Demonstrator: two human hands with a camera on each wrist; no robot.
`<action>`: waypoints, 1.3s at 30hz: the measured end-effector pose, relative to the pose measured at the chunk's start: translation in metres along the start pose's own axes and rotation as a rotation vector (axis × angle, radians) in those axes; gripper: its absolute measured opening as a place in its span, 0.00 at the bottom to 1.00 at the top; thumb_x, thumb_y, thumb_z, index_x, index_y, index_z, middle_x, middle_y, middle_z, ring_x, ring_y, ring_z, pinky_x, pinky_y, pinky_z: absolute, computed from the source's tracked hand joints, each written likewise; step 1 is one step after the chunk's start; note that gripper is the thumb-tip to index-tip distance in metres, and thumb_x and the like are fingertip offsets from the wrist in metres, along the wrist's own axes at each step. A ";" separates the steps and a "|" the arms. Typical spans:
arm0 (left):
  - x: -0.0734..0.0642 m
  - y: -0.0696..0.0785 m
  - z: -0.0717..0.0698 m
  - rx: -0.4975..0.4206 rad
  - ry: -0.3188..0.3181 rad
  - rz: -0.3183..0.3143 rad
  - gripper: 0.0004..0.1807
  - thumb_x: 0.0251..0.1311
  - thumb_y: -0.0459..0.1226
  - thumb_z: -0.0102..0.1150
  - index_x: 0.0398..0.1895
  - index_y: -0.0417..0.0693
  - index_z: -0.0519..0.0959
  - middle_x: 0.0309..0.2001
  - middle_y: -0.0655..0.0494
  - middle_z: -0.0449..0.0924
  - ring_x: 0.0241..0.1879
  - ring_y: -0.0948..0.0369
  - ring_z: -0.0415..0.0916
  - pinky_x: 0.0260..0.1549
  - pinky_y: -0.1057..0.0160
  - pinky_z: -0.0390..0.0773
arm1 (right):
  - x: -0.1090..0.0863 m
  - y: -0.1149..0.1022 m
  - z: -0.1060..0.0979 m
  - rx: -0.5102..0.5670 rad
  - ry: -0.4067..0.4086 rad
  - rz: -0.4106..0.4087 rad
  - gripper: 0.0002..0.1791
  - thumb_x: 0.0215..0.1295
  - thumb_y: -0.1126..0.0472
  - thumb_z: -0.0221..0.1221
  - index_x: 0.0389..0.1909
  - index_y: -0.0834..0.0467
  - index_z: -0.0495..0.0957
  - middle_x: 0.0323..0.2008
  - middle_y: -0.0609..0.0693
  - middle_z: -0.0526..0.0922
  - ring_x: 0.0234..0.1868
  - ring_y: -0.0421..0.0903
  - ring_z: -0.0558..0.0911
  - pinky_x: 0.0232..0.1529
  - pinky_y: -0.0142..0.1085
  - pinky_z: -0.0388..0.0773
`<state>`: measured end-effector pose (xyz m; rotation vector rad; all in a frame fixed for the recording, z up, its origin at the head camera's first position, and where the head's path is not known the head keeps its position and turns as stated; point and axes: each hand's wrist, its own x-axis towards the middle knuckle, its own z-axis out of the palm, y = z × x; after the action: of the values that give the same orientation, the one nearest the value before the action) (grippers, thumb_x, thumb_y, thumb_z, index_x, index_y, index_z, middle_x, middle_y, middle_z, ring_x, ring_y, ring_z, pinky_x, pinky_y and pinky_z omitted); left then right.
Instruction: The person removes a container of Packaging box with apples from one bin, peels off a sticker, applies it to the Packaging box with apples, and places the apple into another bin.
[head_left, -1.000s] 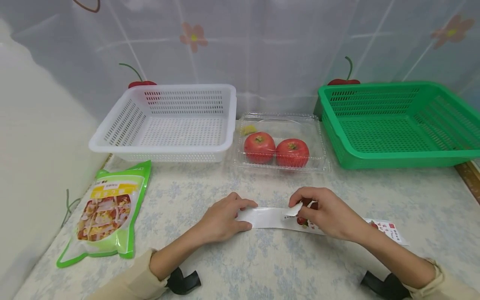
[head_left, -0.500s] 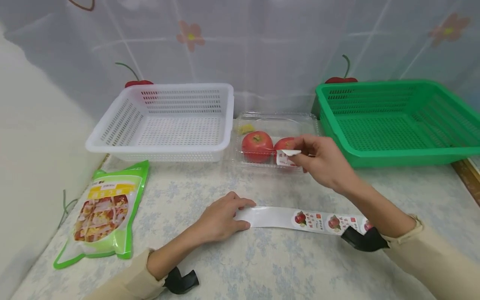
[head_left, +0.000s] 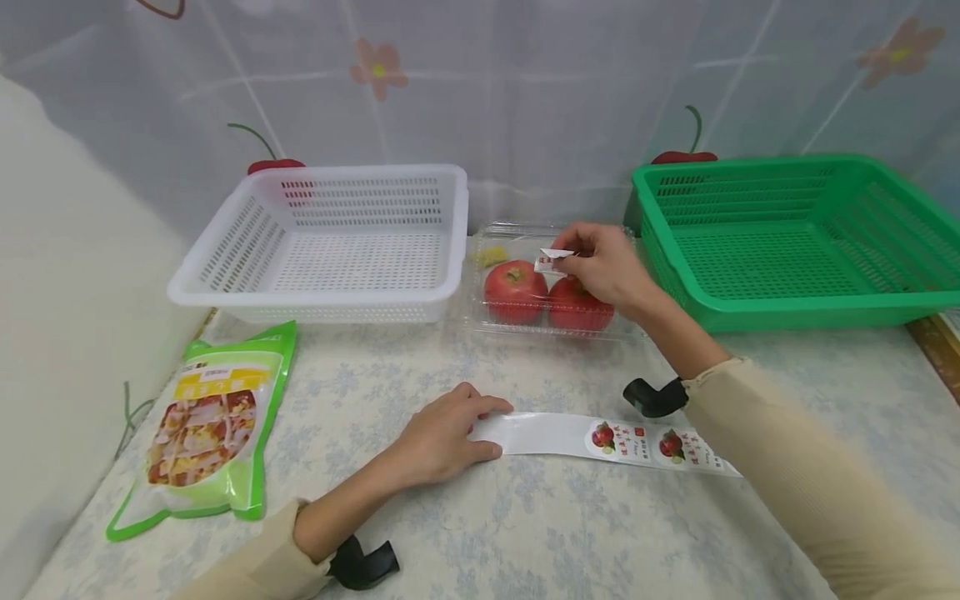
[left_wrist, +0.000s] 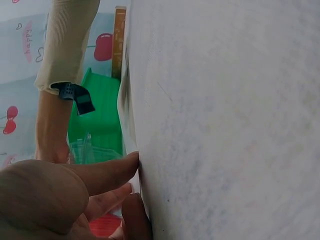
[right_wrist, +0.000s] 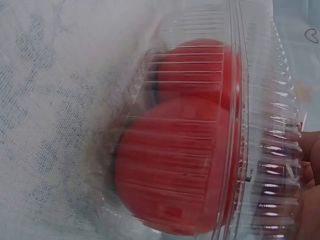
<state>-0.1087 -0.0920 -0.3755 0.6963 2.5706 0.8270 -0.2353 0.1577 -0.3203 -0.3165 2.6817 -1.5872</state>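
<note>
In the head view my right hand [head_left: 611,265] pinches a small white printed sticker [head_left: 549,262] between thumb and fingers, over a clear plastic clamshell box [head_left: 525,237]. Through the box show two round red fruits [head_left: 513,293], close together, and a small yellow piece [head_left: 492,256]. My left hand [head_left: 450,435] rests on the table, its thumb and index finger spread and pressing the left end of a sticker strip [head_left: 551,434]. The strip's left part is bare; several fruit labels follow. In the right wrist view the ridged box wall [right_wrist: 275,165] stands beside my fingers.
A white perforated basket [head_left: 315,297] stands left of the box and a green one [head_left: 810,312] right of it. A green-edged food bag [head_left: 202,433] lies on the left of the patterned tablecloth [head_left: 525,533]. A printed curtain [head_left: 525,108] hangs behind.
My right hand has lifted a sticker off the strip and carried it forward over the clear box. The left hand stays on the strip's end.
</note>
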 end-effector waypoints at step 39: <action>-0.001 0.001 0.000 -0.010 0.018 0.004 0.24 0.57 0.37 0.71 0.58 0.51 0.80 0.41 0.56 0.73 0.33 0.62 0.68 0.31 0.61 0.70 | -0.001 0.008 0.010 -0.231 -0.005 -0.258 0.14 0.54 0.83 0.44 0.24 0.64 0.72 0.37 0.59 0.71 0.43 0.57 0.73 0.48 0.53 0.68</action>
<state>-0.1077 -0.0917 -0.3747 0.6938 2.5807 0.8500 -0.2347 0.1533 -0.3325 -0.6956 2.9230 -1.3188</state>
